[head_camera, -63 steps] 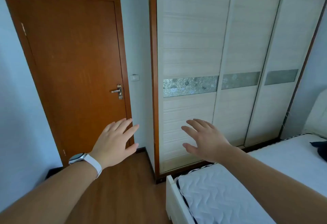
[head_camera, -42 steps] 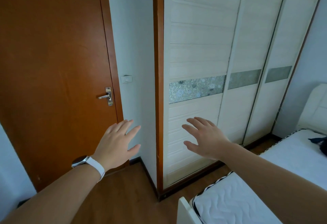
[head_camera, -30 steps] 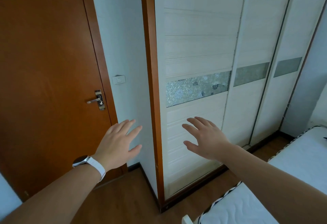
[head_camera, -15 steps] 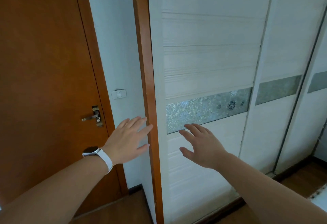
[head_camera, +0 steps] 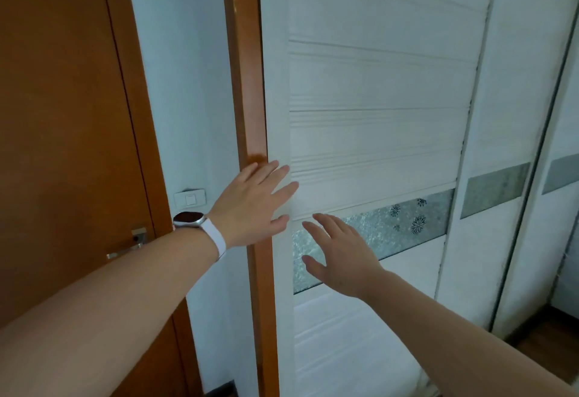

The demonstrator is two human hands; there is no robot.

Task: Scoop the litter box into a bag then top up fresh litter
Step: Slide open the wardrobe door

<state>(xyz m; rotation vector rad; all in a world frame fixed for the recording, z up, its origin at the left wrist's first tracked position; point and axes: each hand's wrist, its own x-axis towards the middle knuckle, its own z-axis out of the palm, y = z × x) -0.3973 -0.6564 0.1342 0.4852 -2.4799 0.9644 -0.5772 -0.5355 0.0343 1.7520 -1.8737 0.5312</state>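
Step in hand, as judged: a preliminary one. Supplies are presumably being sought in the wardrobe; no scooping is begun.

The left hand (head_camera: 250,205), with a watch (head_camera: 189,219) on its wrist, is held flat with fingers straight and spread. Its fingertips lie over the left edge of the white wardrobe door (head_camera: 376,83), beside the wooden frame (head_camera: 247,83). The right hand (head_camera: 341,255) is likewise spread and holds nothing, in front of the patterned glass band (head_camera: 391,224). Contact with the panel cannot be confirmed for either hand.

Next move, as judged: the palms are to be pressed on the panel and the door slid sideways towards the right; a firm flat push is called for, since no handle is seen on it.

The litter box, bag, scoop and fresh litter are not in view; their place and condition cannot be reported.

At the left edge, a closed room door (head_camera: 62,114) with lever handle (head_camera: 125,251) and a wall switch (head_camera: 190,198) are noted.
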